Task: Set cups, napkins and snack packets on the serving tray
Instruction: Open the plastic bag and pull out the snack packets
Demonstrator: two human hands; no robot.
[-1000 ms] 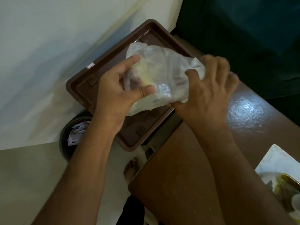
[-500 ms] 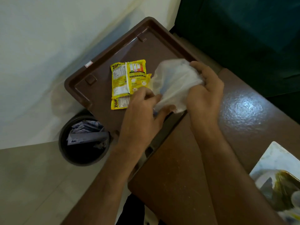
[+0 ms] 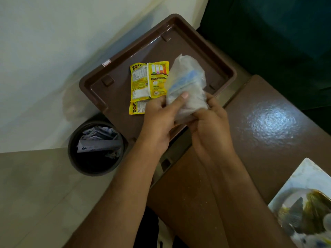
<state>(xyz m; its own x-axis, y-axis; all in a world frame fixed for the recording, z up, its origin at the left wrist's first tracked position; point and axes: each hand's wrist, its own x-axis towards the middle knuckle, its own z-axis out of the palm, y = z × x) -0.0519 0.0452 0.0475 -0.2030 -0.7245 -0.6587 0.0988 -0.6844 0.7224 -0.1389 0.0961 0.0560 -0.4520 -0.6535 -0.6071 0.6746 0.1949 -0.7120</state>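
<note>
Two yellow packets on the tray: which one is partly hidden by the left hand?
The lower packet, nearest the bin: the left hand covers its right end. The upper packet lies in full view beside the plastic bag.

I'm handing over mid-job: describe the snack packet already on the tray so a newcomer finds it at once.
Start at the brown serving tray at the table's far left corner, above the dark bin on the floor. The snack packet lies flat on the tray's floor, just left of the clear plastic bag that both hands hold. It is the only bright yellow, printed thing there.
</note>
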